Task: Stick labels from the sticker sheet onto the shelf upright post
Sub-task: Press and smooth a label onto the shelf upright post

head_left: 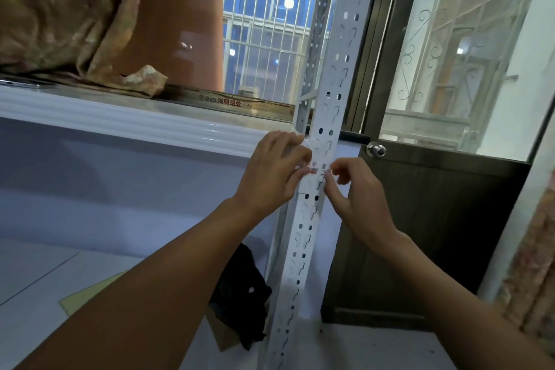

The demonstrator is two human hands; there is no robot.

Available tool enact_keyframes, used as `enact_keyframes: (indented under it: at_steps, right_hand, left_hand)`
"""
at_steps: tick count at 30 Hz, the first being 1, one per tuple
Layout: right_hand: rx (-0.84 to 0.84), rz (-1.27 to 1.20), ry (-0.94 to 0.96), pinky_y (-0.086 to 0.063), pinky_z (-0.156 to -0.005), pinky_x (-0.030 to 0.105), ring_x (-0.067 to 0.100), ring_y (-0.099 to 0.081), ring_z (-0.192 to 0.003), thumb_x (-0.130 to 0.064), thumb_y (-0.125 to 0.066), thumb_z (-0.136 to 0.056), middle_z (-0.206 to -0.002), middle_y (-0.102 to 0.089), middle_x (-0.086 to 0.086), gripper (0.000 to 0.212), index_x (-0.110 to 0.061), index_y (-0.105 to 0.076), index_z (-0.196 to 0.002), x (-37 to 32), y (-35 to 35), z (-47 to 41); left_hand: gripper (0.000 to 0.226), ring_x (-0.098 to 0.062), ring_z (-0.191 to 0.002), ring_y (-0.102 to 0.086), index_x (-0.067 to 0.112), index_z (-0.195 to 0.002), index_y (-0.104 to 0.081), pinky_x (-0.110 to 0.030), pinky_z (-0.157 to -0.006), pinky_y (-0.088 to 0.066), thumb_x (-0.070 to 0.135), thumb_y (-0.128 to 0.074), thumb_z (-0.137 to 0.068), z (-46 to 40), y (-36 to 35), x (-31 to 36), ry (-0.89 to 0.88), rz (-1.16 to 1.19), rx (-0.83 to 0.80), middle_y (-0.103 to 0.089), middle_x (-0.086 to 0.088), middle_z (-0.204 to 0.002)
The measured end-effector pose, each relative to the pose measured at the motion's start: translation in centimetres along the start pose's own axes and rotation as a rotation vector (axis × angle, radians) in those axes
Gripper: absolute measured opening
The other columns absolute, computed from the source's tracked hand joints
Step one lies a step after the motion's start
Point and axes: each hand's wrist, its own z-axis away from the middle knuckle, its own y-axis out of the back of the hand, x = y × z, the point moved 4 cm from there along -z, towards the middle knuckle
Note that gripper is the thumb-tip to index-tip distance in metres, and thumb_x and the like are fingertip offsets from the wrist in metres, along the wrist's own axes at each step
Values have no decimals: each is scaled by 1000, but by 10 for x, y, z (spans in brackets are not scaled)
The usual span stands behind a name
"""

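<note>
The white perforated shelf upright post (303, 237) runs tilted from bottom centre to the top. A small label (315, 168) with a red edge lies across the post at mid height. My left hand (270, 174) pinches the label's left end against the post. On the post's right side, my right hand (357, 192) has thumb and forefinger pinched at the label's right end. The sticker sheet is not visible.
A white shelf board (120, 117) carries a patterned cloth bundle (60, 9) and a flat printed box (228, 102). Behind the post stands a dark door (420, 234) with a round knob (377, 149) and glass panes. A black bag (240, 288) lies low by the post.
</note>
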Motion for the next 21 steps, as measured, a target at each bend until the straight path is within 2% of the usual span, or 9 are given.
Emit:
enact_keyframes:
  at_steps: [3,5,8,11,15,18,21]
  right_hand:
    - [-25,45,65,-51,-80,21,6,-55,-90,-24,-67,-95,-105,-58,-2,22,-13,-58,-112,-8,-5,-5]
    - [-26,99,126,-53,-84,26,11,-57,-96,-21,-66,-95,-109,-59,2,23,-11,-60,-116,-11,-8,-8]
    - [-16,197,211,-54,-81,32,19,-59,-93,-17,-66,-94,-105,-61,7,18,-7,-65,-110,-13,-9,-10]
    - [-20,264,252,-53,-76,32,19,-58,-87,-14,-67,-93,-98,-61,7,13,-5,-66,-103,-17,-14,-11]
    - [38,152,83,-52,-71,31,14,-54,-81,-16,-63,-96,-94,-57,2,8,-9,-58,-96,-10,-18,-6]
    - [34,28,-50,-52,-72,21,8,-58,-83,-24,-65,-95,-95,-58,-6,12,-17,-55,-94,5,-23,19]
    - [7,-11,-27,-54,-71,23,7,-61,-82,-18,-63,-97,-97,-63,-5,5,-16,-60,-100,10,-27,36]
  left_hand:
    - [19,-28,-125,-45,16,-106,-67,-40,-104,-41,24,-74,-90,0,1,0,9,8,-19,-60,-8,-128]
    - [18,-29,-125,-45,16,-107,-67,-40,-104,-41,23,-71,-92,0,2,0,10,12,-25,-59,-8,-128]
    - [17,-27,-123,-45,16,-108,-66,-39,-102,-42,22,-68,-93,0,0,0,18,9,-19,-60,-7,-127]
    - [16,-24,-122,-43,16,-106,-66,-36,-101,-40,25,-66,-93,0,-1,1,19,-5,7,-60,-7,-126]
    - [17,-24,-122,-44,16,-104,-65,-34,-101,-40,27,-65,-92,0,-1,0,15,4,17,-59,-6,-124]
    - [18,-24,-122,-44,17,-104,-65,-34,-102,-39,27,-70,-91,0,-3,-4,11,-16,-5,-59,-5,-125]
    - [18,-26,-123,-44,16,-106,-66,-37,-102,-40,26,-70,-91,1,-5,-3,10,-26,-6,-59,-6,-127]
